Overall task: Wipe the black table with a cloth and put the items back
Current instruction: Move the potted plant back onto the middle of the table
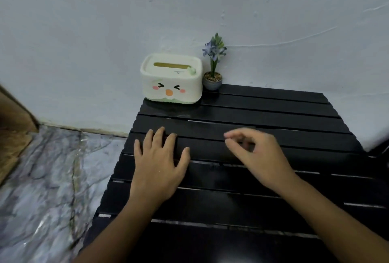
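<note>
Your left hand (160,164) lies flat on the black table (273,180), palm down, fingers straight and spread, holding nothing. It rests near the table's left edge, fingertips across the gap between two slats. Your right hand (255,157) is over the middle of the table, just right of the left hand and apart from it. Its fingers are loosely curled, thumb and forefinger close together, and it is a little blurred. It holds nothing that shows; whether it touches the table you cannot tell.

The table is made of dark slats running left to right, with thin gaps between them. It stands against a pale wall (189,10).

The tissue box (171,78) sits on the far left corner of the table, against the wall. It is cream with a cartoon face on its front side and a slot in the lid. Just to its right, at the far edge of the table, stands a small plant (213,69) in a grey pot, upright, with bluish flowers and pebbles on the soil. Box and pot are very close; whether they touch is unclear.

To the left of the table the floor (42,178) has a grey marbled pattern. A brown wooden edge (12,119) shows at the far left.
</note>
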